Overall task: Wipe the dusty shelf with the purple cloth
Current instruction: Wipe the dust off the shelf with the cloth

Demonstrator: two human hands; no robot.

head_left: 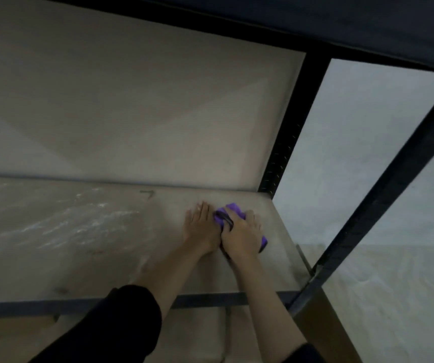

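The shelf (pixel 85 247) is a pale wooden board in a black metal frame, with streaks of white dust across its left half. The purple cloth (pixel 233 209) lies bunched on the board near the back right corner. My right hand (pixel 242 235) presses down on top of the cloth and covers most of it; purple shows beyond the fingers and at the hand's right edge. My left hand (pixel 200 229) lies flat on the board right beside it, fingers together, touching the cloth's left edge and the right hand. Both forearms reach in over the front rail.
A black upright post (pixel 286 142) stands at the back right corner and a second one (pixel 383 189) at the front right. The upper shelf's dark underside (pixel 315 19) hangs overhead. A beige wall (pixel 132 100) closes the back. The black front rail (pixel 210 299) crosses below my arms.
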